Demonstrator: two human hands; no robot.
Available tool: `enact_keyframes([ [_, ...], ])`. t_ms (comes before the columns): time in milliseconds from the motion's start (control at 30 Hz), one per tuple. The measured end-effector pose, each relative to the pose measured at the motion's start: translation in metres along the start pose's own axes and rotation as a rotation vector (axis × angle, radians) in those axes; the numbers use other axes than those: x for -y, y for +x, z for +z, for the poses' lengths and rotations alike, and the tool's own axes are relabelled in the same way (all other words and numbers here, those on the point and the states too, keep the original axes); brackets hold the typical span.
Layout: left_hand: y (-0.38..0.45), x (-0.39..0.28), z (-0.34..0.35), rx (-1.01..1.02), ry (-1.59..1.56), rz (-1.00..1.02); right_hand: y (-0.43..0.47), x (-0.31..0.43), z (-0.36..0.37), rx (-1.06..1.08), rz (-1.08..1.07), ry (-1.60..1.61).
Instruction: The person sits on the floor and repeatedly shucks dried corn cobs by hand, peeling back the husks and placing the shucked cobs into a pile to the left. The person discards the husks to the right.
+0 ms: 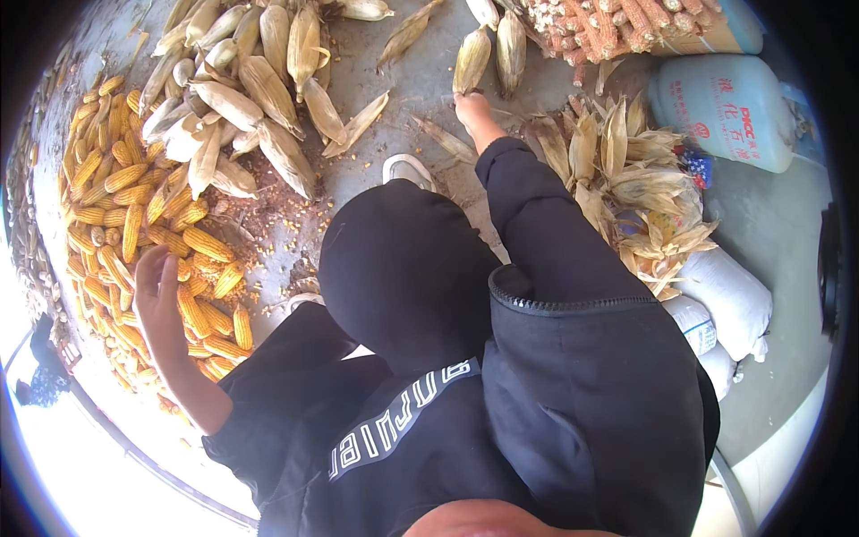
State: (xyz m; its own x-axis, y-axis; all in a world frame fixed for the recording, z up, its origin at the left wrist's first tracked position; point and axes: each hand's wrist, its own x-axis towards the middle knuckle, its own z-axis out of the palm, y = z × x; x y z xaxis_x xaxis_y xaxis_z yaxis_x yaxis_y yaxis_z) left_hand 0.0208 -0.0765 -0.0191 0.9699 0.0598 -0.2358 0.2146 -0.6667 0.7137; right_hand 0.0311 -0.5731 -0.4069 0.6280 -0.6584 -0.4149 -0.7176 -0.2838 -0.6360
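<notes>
At the top centre, my right hand [475,115] grips the stem end of an unhusked ear of corn [472,60], which points away from me. A second ear in its husk [511,54] lies just to the right of that one. My left hand [158,288] is at the left, over a heap of husked yellow corn cobs [124,178], with nothing in it and its fingers loosely bent and apart. Beyond that heap, a pile of unhusked ears [248,87] lies on the concrete floor.
Stripped husks [624,168] form a mound at the right. Behind it stand a gas cylinder [721,111] bearing writing and a stack of bare reddish corncobs [604,27]. White sacks [728,302] lie at the right. Loose kernels [292,231] and a loose husk [446,137] lie around my shoes [408,169].
</notes>
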Motion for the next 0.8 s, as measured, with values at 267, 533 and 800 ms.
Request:
enact_keyframes([
  [267,-0.011,-0.036,0.017,0.058,0.065,0.11,-0.051,0.137,-0.097,0.466,-0.052,0.678],
  [533,-0.02,-0.074,0.054,-0.022,0.104,0.566,-0.21,0.316,-0.155,1.129,-0.521,0.358],
  [800,-0.02,-0.065,0.016,-0.153,-0.458,0.315,-0.341,0.422,-0.144,1.266,-0.889,0.365],
])
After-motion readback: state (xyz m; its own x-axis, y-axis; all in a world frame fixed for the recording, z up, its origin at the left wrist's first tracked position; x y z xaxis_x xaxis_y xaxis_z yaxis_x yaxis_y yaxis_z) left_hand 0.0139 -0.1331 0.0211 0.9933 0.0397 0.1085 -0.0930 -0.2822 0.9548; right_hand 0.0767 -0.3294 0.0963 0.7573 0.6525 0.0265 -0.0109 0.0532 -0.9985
